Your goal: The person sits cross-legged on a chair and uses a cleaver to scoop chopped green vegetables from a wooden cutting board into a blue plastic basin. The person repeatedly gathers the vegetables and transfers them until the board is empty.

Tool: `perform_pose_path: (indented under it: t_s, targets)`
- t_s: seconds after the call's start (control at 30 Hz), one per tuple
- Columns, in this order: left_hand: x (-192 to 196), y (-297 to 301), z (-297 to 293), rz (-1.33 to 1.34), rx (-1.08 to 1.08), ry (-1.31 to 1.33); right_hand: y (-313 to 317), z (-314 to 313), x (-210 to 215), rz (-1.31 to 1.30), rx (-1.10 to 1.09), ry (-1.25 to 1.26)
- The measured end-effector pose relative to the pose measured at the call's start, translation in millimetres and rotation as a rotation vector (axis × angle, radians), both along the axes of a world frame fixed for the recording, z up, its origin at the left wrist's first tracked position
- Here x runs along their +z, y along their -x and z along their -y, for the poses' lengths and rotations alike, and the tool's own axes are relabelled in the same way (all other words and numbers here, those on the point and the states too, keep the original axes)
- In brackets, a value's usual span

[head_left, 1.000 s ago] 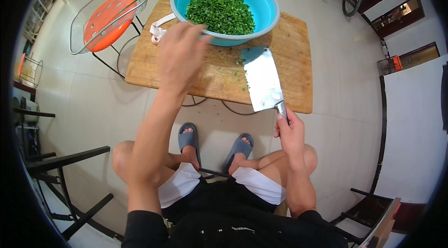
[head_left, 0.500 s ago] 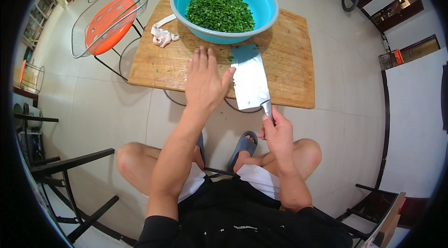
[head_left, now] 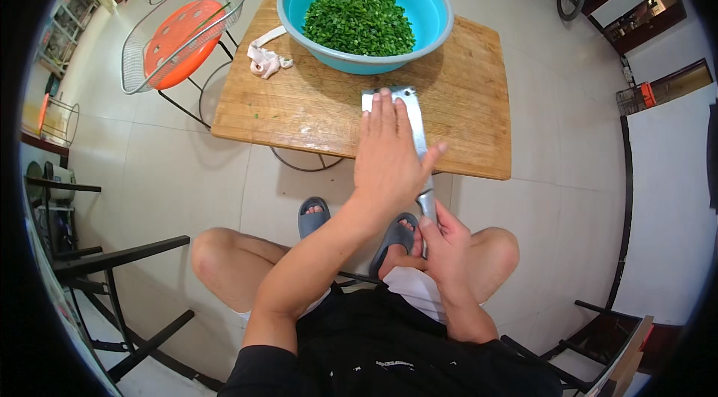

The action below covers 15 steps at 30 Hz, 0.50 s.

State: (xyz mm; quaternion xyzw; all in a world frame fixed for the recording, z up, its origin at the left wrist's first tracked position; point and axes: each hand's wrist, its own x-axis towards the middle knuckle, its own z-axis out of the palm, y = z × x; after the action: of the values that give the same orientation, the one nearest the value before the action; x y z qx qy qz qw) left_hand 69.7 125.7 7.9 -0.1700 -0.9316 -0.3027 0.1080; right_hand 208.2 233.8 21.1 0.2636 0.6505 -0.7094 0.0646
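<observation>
Left hand (head_left: pixel 389 154) flat, fingers spread, pressing on cleaver (head_left: pixel 404 109) blade over board (head_left: pixel 314 109). Right hand (head_left: pixel 445 240) clamped on cleaver handle. Bowl (head_left: pixel 299 1) of chopped greens (head_left: pixel 359 19) beyond blade.

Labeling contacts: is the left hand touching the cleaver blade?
Touching. Head view: left hand lies palm-down across the cleaver blade, hiding most of it; no gap shows.

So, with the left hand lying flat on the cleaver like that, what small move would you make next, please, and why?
Probably slide the left hand along the cleaver blade toward its far end, to wipe the flat side. The palm already covers most of the blade, the right hand steadies the handle, and the blade points at the blue basin of chopped greens.
</observation>
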Motion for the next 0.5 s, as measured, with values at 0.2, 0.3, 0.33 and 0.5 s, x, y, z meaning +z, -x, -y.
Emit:
perform_pose_path:
  t_s: [0.2, 0.3, 0.33, 0.5]
  targets:
    - [70, 1, -25, -0.127, -0.15, -0.056, -8, -14, 74, -0.134, -0.049, -0.092]
    - [94, 43, -32, -0.273, -0.084, 0.001, 32, -22, 104, -0.184, 0.003, -0.181]
    - [98, 61, -29, -0.32, -0.048, 0.024, 52, -22, 111, -0.209, 0.02, -0.167]
    - [85, 170, 1, -0.261, 0.037, 0.134, 130, -36, 109, -0.308, 0.094, -0.029]
